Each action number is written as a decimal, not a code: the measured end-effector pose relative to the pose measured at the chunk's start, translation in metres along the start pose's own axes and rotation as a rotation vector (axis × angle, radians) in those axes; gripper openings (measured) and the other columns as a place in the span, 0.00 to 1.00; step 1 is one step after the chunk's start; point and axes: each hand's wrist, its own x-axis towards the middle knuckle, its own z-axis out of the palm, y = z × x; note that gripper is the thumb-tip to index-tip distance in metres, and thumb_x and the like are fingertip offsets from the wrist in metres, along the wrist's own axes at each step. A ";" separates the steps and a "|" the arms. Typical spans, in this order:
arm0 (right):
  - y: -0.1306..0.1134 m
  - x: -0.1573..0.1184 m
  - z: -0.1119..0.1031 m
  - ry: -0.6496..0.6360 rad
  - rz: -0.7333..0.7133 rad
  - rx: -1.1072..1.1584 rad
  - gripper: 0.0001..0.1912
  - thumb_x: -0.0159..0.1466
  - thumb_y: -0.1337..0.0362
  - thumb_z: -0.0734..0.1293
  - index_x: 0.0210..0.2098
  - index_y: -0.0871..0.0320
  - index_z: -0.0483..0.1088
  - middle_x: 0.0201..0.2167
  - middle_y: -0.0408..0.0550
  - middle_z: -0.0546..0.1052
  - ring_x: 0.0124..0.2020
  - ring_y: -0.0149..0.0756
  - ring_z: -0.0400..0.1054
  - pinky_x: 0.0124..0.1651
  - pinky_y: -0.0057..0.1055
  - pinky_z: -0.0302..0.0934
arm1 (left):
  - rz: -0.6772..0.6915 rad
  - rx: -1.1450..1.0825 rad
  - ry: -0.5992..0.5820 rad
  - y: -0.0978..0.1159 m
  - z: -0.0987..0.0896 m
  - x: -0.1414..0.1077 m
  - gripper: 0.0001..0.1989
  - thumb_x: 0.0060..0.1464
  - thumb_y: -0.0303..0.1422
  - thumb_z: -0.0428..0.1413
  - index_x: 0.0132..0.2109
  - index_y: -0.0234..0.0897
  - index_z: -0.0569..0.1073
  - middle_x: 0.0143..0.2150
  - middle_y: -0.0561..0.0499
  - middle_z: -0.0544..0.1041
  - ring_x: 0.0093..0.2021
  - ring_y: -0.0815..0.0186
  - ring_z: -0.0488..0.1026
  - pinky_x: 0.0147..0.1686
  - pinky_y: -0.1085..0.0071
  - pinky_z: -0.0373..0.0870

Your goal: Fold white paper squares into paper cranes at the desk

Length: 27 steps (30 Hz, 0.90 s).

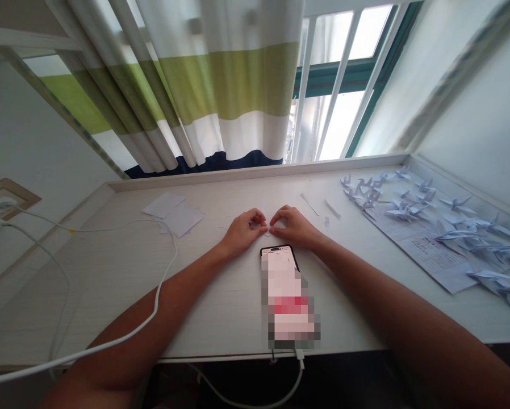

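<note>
Both my hands meet over the middle of the white desk, fingertips almost touching. Between them is a small piece of white paper (267, 232), mostly hidden by the fingers. My left hand (247, 230) pinches it from the left, thumb against the curled fingers. From the right, my right hand (293, 226) pinches the same paper with thumb and forefinger. How the paper is folded cannot be made out. Just below the hands lies a phone (284, 295), its screen lit and partly blurred out, with a white cable plugged into its lower end.
Loose square paper sheets (180, 218) lie left of the hands. Thin paper strips (332, 209) are scattered to the right. Several folded paper cranes (408, 210) cover the right side, some on a printed sheet (425, 244). A white cable (170, 272) crosses over my left forearm.
</note>
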 end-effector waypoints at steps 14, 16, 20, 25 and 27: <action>0.018 -0.014 -0.016 -0.088 -0.156 0.109 0.08 0.63 0.69 0.70 0.39 0.53 0.81 0.54 0.50 0.78 0.61 0.45 0.69 0.64 0.47 0.61 | 0.121 0.095 -0.130 0.006 -0.008 -0.005 0.06 0.60 0.34 0.59 0.39 0.40 0.81 0.43 0.47 0.80 0.44 0.61 0.73 0.46 0.64 0.69; 0.015 -0.015 -0.016 -0.077 -0.163 0.100 0.06 0.64 0.67 0.70 0.37 0.53 0.80 0.55 0.51 0.78 0.60 0.46 0.69 0.64 0.48 0.61 | 0.112 0.090 -0.138 0.007 -0.008 -0.004 0.06 0.60 0.33 0.58 0.38 0.39 0.80 0.42 0.47 0.80 0.43 0.61 0.73 0.44 0.65 0.69; 0.010 -0.013 -0.013 -0.071 -0.152 0.059 0.05 0.64 0.68 0.70 0.32 0.55 0.78 0.52 0.51 0.78 0.55 0.45 0.72 0.61 0.46 0.63 | 0.117 0.106 -0.144 0.006 -0.007 -0.004 0.06 0.61 0.32 0.57 0.36 0.39 0.78 0.42 0.47 0.79 0.43 0.61 0.73 0.43 0.64 0.68; 0.008 -0.008 -0.006 -0.029 -0.140 0.021 0.06 0.63 0.66 0.70 0.29 0.56 0.76 0.47 0.50 0.79 0.49 0.43 0.74 0.57 0.43 0.65 | 0.088 0.094 -0.116 0.004 -0.004 -0.004 0.04 0.58 0.31 0.58 0.35 0.38 0.77 0.40 0.47 0.79 0.41 0.62 0.72 0.42 0.65 0.69; 0.008 -0.005 -0.004 -0.012 -0.113 0.013 0.08 0.63 0.65 0.70 0.26 0.56 0.75 0.45 0.50 0.80 0.47 0.42 0.74 0.55 0.42 0.65 | 0.040 0.078 -0.107 0.004 -0.003 -0.003 0.03 0.56 0.31 0.59 0.36 0.38 0.77 0.39 0.48 0.79 0.39 0.63 0.72 0.41 0.66 0.69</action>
